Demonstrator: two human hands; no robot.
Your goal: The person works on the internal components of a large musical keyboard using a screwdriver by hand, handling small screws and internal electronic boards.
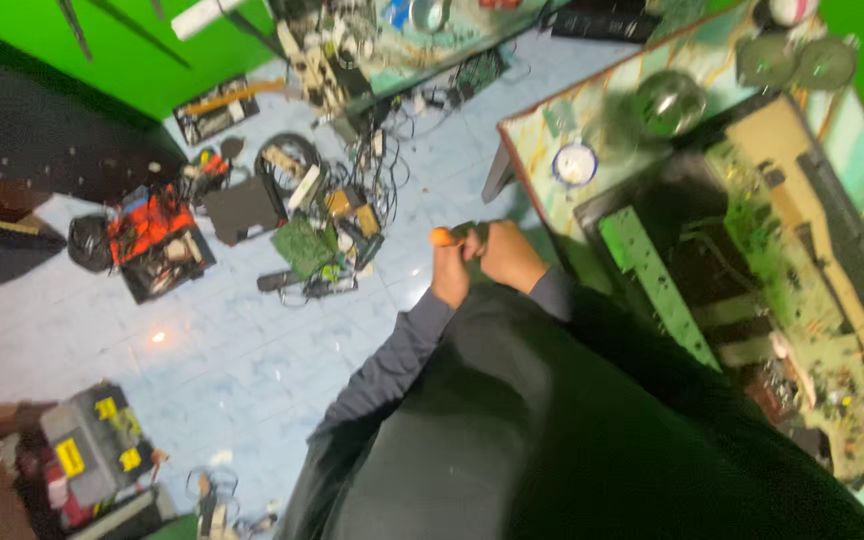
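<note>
Head view, tilted and blurred: the fingers of the left hand (449, 272) are curled shut around a small tool with an orange rounded end (440, 237), which pokes out above the fist. The right hand (508, 255) sits just beside it, touching, fingers wrapped closed around the tool's dark green body (469, 231). Both fists are held together in front of the chest, over the floor rather than the bench, a grip that looks suited to twisting or pulling the two ends against each other, though the blur hides the joint. Grey-blue sleeves (402, 350) and a dark apron-like garment (512, 430) fill the lower frame. To the right stands a patterned worktable (537, 130) carrying an opened black electronics chassis with green circuit boards (752, 260). The pale blue tiled floor (242, 340) holds scattered cables, a loose green circuit board (302, 245), an orange-and-black tool case (157, 245) and a grey toolbox with yellow latches (92, 445). Bright green walls (132, 50) enclose the room.
</note>
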